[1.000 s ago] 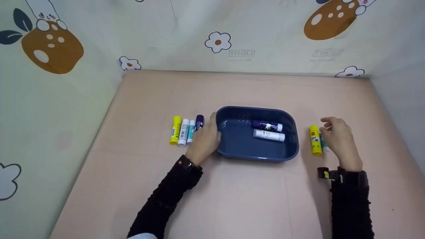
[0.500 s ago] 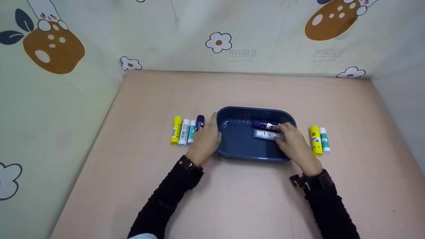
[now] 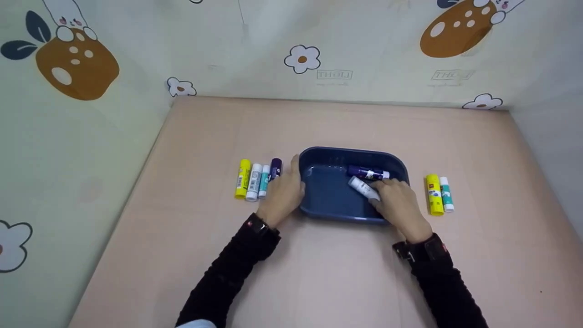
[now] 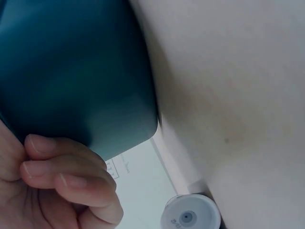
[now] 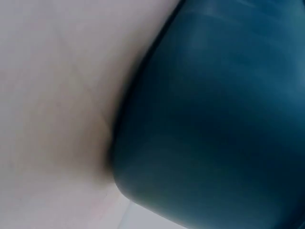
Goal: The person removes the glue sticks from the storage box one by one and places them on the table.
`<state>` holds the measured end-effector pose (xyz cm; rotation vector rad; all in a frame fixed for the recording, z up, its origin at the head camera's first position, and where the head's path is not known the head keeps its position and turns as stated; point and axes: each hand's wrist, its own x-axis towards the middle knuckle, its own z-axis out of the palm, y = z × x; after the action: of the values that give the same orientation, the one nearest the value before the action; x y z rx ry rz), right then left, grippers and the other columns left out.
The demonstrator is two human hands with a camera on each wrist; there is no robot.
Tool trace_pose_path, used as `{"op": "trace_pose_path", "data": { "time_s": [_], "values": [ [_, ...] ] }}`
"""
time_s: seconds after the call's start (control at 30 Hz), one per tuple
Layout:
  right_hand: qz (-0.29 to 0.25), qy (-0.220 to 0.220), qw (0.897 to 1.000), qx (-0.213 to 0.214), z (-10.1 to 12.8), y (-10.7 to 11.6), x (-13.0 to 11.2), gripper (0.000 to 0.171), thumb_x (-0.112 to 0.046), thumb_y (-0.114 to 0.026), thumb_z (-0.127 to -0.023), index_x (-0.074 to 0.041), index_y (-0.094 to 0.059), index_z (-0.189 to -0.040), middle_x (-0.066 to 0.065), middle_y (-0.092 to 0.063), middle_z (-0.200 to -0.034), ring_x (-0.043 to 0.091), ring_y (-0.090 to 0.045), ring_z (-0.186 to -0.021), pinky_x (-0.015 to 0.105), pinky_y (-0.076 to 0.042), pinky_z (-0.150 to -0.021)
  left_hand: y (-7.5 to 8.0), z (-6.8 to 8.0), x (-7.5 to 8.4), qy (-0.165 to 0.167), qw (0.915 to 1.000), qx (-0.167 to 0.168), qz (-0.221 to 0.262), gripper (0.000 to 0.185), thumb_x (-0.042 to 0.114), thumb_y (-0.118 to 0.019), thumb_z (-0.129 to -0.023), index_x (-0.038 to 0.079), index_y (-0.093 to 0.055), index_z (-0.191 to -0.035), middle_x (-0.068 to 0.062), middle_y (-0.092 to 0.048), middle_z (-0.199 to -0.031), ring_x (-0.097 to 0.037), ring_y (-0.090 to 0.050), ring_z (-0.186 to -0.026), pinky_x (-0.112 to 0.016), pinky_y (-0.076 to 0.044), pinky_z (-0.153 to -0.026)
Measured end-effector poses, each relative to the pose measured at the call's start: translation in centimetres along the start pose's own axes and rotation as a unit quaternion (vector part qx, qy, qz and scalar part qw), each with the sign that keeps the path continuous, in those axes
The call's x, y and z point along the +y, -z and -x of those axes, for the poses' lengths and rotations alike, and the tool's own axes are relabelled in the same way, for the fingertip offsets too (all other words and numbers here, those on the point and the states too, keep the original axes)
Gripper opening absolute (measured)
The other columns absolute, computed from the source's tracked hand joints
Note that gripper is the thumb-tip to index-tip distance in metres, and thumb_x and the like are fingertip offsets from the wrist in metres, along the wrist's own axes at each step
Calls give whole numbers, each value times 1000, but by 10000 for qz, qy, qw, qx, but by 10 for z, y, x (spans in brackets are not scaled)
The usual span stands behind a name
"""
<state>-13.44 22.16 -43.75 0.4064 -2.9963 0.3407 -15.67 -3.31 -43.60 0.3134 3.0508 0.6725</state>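
A dark blue tray [image 3: 328,200] sits mid-table. My left hand [image 3: 284,193] grips its left rim, thumb over the edge; the left wrist view shows my curled fingers [image 4: 71,176] against the tray's outer wall [image 4: 76,71]. My right hand [image 3: 396,202] reaches into the tray and holds a white glue stick [image 3: 363,187], tilted. A purple glue stick [image 3: 366,173] lies behind it in the tray. The right wrist view shows only the tray's outer wall [image 5: 214,119].
Left of the tray lie a yellow [image 3: 242,178], a white [image 3: 253,182], a teal [image 3: 263,181] and a purple glue stick [image 3: 275,168] side by side. Right of it lie a yellow [image 3: 433,194] and a teal stick [image 3: 447,194]. Patterned walls enclose the table.
My right hand moved left from the sticks at the right into the tray and took hold of the white stick, which now lies tilted. The left hand stayed on the rim.
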Motion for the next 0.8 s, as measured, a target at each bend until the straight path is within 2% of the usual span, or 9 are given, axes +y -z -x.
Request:
{"op": "trace_pose_path", "data": {
  "time_s": [0.2, 0.5, 0.8],
  "values": [
    [-30, -36, 9999, 100, 1, -1, 0, 32, -16, -71, -75, 0, -67, -103, 19, -65, -94, 36, -58, -88, 47, -42, -76, -1, 0, -1, 4, 10000, -47, 36, 62, 16, -49, -91, 5, -21, -145, -6, -52, -81, -16, -49, -51, -26, -36, -43],
    [-222, -79, 9994, 268, 0, 0, 0, 33, -14, -69, -76, 4, -66, -104, 20, -62, -95, 37, -56, -88, 49, -43, -78, 0, -1, -2, -32, 10000, -49, 65, 63, 15, -50, -91, 5, -20, -145, -4, -50, -72, -15, -48, -49, -26, -35, -41],
    [-859, -335, 9957, 121, 1, 9, -1, 34, -14, -66, -80, 5, -63, -108, 20, -59, -101, 33, -52, -91, 48, -43, -76, 1, 0, -1, -37, 10000, -21, 49, 63, 15, -51, -90, 4, -21, -145, -2, -49, -66, -15, -47, -48, -25, -34, -41]
  ]
}}
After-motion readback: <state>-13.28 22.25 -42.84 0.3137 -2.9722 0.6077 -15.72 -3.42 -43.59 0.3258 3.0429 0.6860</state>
